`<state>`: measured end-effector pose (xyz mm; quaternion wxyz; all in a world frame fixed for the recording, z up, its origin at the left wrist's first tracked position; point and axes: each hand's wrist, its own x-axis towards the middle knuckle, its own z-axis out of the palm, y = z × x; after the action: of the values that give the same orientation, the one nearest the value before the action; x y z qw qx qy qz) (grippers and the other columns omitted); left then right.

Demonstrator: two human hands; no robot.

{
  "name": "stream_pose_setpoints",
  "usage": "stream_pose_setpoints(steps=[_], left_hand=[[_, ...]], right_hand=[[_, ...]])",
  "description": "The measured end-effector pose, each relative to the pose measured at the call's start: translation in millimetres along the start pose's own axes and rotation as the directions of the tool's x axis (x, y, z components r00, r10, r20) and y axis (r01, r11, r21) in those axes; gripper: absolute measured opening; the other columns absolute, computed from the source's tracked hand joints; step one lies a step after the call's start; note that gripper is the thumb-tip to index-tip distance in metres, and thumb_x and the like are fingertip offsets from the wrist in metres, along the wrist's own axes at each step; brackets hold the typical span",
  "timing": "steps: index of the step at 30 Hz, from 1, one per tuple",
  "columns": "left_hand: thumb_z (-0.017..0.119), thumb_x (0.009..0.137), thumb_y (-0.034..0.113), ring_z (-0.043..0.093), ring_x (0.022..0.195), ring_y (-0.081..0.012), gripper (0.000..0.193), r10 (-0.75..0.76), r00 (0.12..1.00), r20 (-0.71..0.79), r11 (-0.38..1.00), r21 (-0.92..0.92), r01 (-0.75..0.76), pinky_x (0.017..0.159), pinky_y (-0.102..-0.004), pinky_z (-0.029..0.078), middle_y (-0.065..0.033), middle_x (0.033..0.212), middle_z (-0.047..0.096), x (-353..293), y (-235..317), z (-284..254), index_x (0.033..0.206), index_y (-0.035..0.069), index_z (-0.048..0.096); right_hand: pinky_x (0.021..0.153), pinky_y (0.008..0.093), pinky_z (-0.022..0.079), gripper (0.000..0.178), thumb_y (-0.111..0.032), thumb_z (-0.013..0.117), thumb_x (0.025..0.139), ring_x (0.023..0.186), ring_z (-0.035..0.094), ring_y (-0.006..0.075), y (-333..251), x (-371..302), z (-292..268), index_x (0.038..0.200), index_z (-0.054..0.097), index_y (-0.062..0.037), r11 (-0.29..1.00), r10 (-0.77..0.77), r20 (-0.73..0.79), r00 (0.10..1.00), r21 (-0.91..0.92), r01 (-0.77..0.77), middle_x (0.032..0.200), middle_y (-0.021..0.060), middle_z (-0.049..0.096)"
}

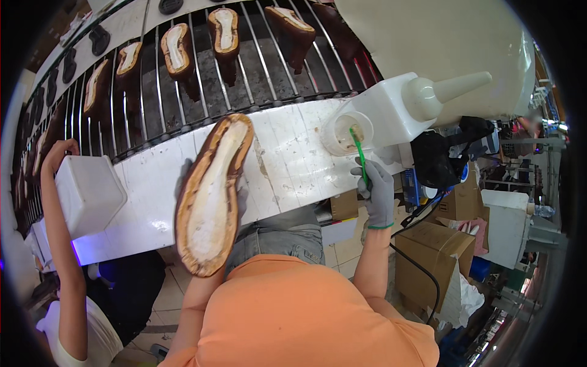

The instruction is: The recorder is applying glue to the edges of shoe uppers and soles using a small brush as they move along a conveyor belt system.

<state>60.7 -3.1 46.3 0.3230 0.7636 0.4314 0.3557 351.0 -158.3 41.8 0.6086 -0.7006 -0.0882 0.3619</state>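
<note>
- Shoe upper (211, 214), brown, with its pale, unsoled bottom turned to the camera; it is in the air, overlapping the near edge of the white bench (278, 165) in this view.
- The left hand (243, 199), gloved in grey, holds this shoe from behind; most of the fingers are hidden, so I cannot tell how firm the grip is.
- The right hand (379, 192), also gloved, pinches a green applicator (365, 164), whose end is inside the cup.
- In my judgement, the shoe could slip if the left fingers loosen; a loaded applicator could drip on the bench if it is lifted too quickly.
- The cup could tip, I think, if the applicator pushes hard on its wall.
- The round translucent cup (334, 142) has some pale, cloudy matter inside, with brownish marks; I cannot tell how thick it is.
- Just beside it is a white nozzle bottle (391, 101); its content is not visible.
</note>
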Motion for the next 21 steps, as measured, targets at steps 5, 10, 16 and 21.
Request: stream_pose_setpoints(steps=[5, 10, 16, 21], left_hand=[[0.049, 0.104, 0.022, 0.055, 0.121, -0.0243, 0.046, -0.103, 0.994, 0.041, 0.824, -0.555, 0.108, 0.104, -0.0329, 0.046, -0.0159, 0.138, 0.051, -5, 3, 35, 0.144, 0.001, 0.041], [0.063, 0.093, 0.021, 0.050, 0.129, -0.0301, 0.058, -0.270, 0.956, 0.116, 0.765, -0.577, 0.287, 0.111, -0.0497, 0.026, -0.0146, 0.142, 0.050, -38, -59, 79, 0.144, 0.007, 0.037], [0.076, 0.084, 0.020, 0.044, 0.137, -0.0359, 0.073, -0.371, 0.919, 0.131, 0.765, -0.517, 0.383, 0.117, -0.0668, 0.005, -0.0135, 0.145, 0.048, -76, -109, 112, 0.143, 0.013, 0.034], [0.074, 0.086, 0.020, 0.045, 0.136, -0.0352, 0.064, -0.437, 0.897, 0.068, 0.727, -0.561, 0.397, 0.117, -0.0670, 0.005, -0.0126, 0.145, 0.049, -79, -99, 113, 0.138, 0.014, 0.039]], right_hand=[[0.046, 0.0175, 0.031, 0.036, -0.019, 0.054, 0.099, 0.053, 0.043, 0.0025, -23, -1, 30, 0.125, 0.059, 0.0047, 0.985, -0.010, 0.035, 0.999, 0.172, 0.004, 0.080, 0.0062, 0.066], [0.054, 0.0204, 0.038, 0.025, -0.006, 0.060, 0.089, 0.062, 0.050, 0.0057, -49, -32, 74, 0.109, 0.070, 0.0042, 0.949, -0.289, 0.254, 0.923, -0.050, 0.311, 0.085, 0.0054, 0.068], [0.063, 0.0236, 0.047, 0.031, 0.004, 0.076, 0.072, 0.071, 0.062, 0.0122, -38, -81, 101, 0.103, 0.076, -0.0027, 0.860, -0.305, 0.613, 0.729, -0.151, 0.487, 0.089, 0.0085, 0.070], [0.064, 0.0267, 0.049, 0.033, 0.002, 0.078, 0.073, 0.074, 0.064, 0.0187, -25, -90, 100, 0.105, 0.076, -0.0045, 0.785, -0.327, 0.651, 0.685, -0.216, 0.581, 0.090, 0.0112, 0.070]])
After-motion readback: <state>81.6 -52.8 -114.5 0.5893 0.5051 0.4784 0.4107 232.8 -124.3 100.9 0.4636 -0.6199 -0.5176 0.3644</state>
